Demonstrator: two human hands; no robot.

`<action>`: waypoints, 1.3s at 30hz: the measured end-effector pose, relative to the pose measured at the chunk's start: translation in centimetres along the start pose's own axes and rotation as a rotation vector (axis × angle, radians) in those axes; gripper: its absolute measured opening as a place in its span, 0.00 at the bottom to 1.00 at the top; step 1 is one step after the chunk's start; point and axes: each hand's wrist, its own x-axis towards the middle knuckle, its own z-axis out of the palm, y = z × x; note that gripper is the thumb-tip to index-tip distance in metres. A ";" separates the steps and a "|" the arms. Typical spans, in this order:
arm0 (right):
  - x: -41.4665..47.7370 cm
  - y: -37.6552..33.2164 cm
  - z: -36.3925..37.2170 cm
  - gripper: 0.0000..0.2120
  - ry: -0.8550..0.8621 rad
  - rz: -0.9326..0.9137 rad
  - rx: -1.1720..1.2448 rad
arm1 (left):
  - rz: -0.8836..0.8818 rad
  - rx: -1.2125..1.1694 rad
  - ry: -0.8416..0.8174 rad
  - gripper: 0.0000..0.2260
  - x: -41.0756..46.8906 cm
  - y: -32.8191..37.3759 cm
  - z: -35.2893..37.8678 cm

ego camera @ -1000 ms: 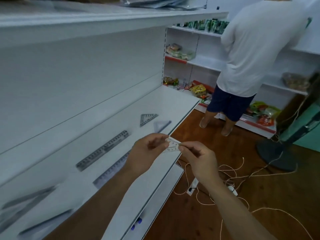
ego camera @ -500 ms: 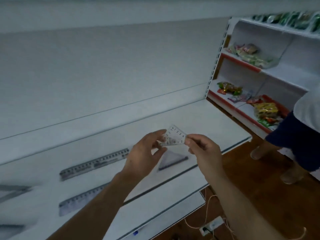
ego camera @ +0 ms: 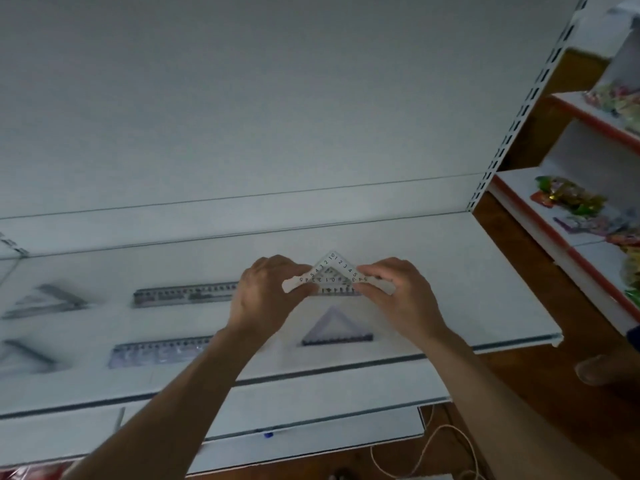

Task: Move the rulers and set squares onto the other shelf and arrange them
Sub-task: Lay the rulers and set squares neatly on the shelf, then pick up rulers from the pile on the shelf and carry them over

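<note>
A small clear set square with printed numbers is held up, point upward, over the white shelf. My left hand pinches its left corner and my right hand pinches its right corner. On the shelf below lie another set square, two straight rulers and two blurred set squares at the far left. A third set square lies partly hidden behind the held one.
The shelf's white back panel rises behind. A lower shelf juts out beneath. To the right stand red-edged shelves with snack packets. A cord lies on the wooden floor, and a person's foot is at the right edge.
The view turned to face the shelf squarely. Both hands moved forward over the shelf, and the set square now points upward, held at both corners.
</note>
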 end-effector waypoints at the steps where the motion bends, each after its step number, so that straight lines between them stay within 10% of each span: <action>1: 0.4 0.4 0.4 0.12 -0.024 0.000 -0.041 | -0.024 0.035 -0.039 0.15 0.1 -0.2 -0.1; 39: 0.9 2.0 1.6 0.13 -0.144 0.042 -0.077 | -0.153 0.041 -0.259 0.16 0.7 -1.7 1.1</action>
